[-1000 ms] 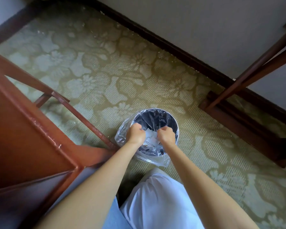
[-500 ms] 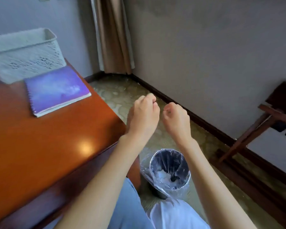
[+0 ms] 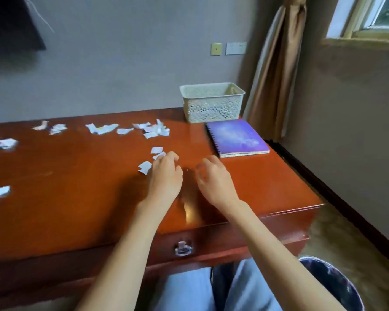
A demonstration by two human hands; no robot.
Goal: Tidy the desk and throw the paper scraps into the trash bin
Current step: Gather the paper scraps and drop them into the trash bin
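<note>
Both empty, fingers loose: left hand, right hand, above worktop. Nearby paper scraps look light, flimsy; pinch at edges

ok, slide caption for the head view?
Left hand and right hand, both empty, above desk near paper scraps; trash bin lower right.

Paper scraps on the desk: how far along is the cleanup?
Done: hard to confirm; the dark-lined round trash bin sits at lower right, contents not visible. In hand: nothing; the left hand and right hand hover empty over the red-brown wooden desk, the left beside small white torn paper scraps. Left: most of it; more scraps along the far edge and at the left end.
</note>
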